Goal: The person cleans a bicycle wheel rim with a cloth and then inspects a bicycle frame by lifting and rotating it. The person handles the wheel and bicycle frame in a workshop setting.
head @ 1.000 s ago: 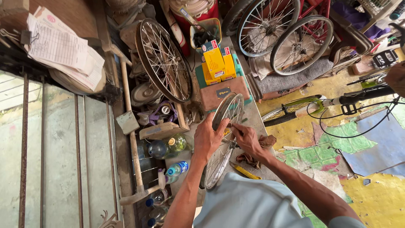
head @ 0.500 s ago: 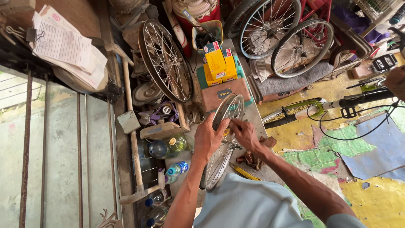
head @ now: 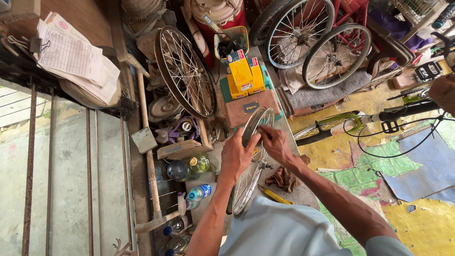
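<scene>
A small spoked bicycle wheel (head: 250, 175) stands on edge in front of me, tilted a little. My left hand (head: 237, 155) grips its rim near the top, thumb over the edge. My right hand (head: 274, 143) reaches onto the upper rim and spokes from the right, fingers pinched together there. Whether it holds a small tool I cannot tell. My forearms come up from the bottom of the view over my light grey shirt (head: 279, 232).
A larger bare wheel (head: 184, 71) leans at the back left, two more wheels (head: 322, 42) at the back right. Yellow boxes (head: 244, 73) sit on a case behind the small wheel. Bottles (head: 187, 168), a long-handled hammer (head: 147, 156), a rag (head: 283, 179) and a green bicycle frame (head: 360, 121) lie around.
Both hands have stayed on the top of the small wheel; my right hand's fingers have shifted slightly along the rim. The view has drifted a little.
</scene>
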